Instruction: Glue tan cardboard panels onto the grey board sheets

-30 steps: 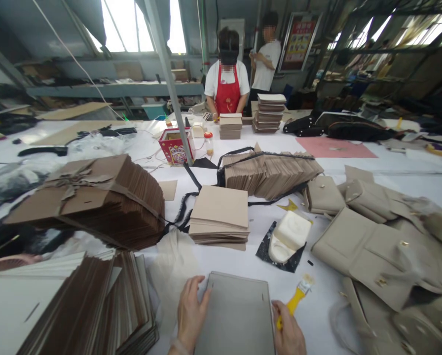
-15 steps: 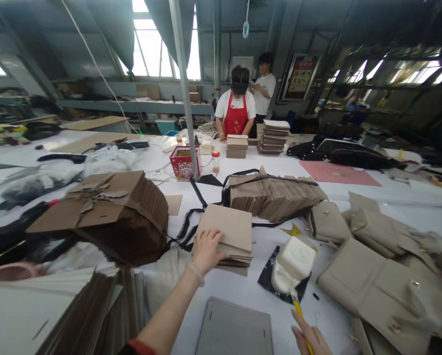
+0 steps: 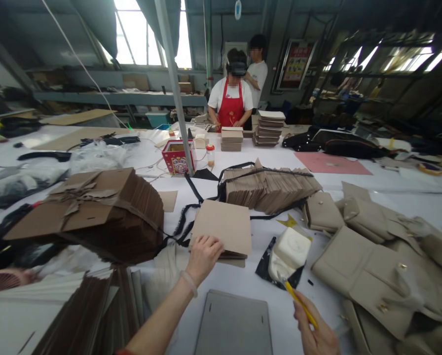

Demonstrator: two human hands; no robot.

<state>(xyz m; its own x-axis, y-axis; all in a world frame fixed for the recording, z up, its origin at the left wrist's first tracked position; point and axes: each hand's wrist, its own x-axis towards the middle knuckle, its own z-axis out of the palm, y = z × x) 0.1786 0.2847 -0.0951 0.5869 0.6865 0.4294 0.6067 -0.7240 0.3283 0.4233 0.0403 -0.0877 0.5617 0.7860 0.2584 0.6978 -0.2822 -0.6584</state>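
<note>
- My left hand [image 3: 204, 256] is closed on the near left corner of the top card sheet [image 3: 224, 226], fingers curled over the edge and thumb hidden underneath.
- Half a second ago that hand lay flat on top of the stack [image 3: 231, 256]. Now it has slid back to the corner, and this 1 sheet stands proud of the rest.
- My right hand [image 3: 316, 336] is wrapped round the yellow handle of the brush [image 3: 299, 301], fingers together on it. It shows more fully at the bottom edge than it did before.
- 1 second ago both hands rested on the grey board [image 3: 234, 325]. That board now lies untouched between my 2 arms, close to me.
- The card sheet is near square, lying almost flat on the stack in the middle of the table [image 3: 354, 182]. Its near left corner is the raised part, and its far edge faces the tied bundle of cards [image 3: 269, 185].
- The brush's long axis runs from my right hand away from me and to the left. Its far end reaches the white tub [image 3: 290, 250], where I cannot make out the bristles.
- The tub sits on a black sheet [image 3: 262, 264], just right of the stack.
- Beige bag pieces [image 3: 365, 266] lie to the right, and a brown cardboard bundle [image 3: 95, 212] to the left.
</note>
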